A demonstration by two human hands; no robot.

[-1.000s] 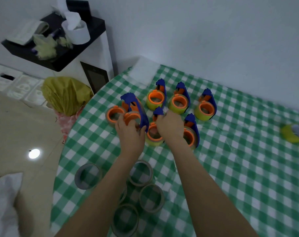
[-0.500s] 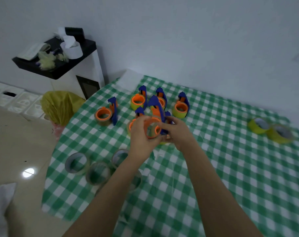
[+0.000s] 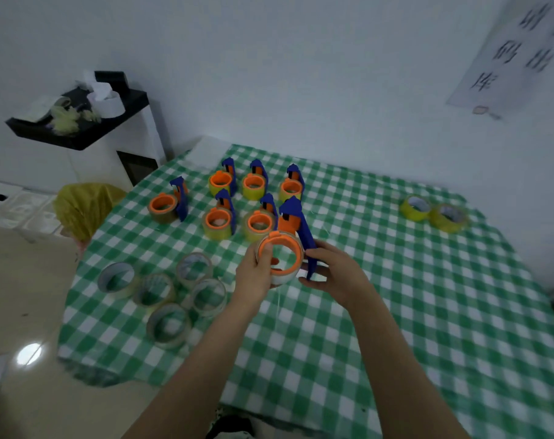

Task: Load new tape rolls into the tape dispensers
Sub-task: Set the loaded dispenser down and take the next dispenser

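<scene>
Green checked tablecloth (image 3: pixel 396 312), yellow bag (image 3: pixel 85 207) left of it, paper sign (image 3: pixel 516 55) on white wall (image 3: pixel 332 74).

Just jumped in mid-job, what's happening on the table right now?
A person holds one tape dispenser above the checked cloth: the left hand grips its orange hub, thumb on the rim, and the right hand holds the blue handle. Six more dispensers stand behind it. Five pale rings lie to the left, two yellow rolls far right.

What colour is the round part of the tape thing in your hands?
Orange. The held tape dispenser's round hub is orange and its handle blue, seen in the head view.
</scene>
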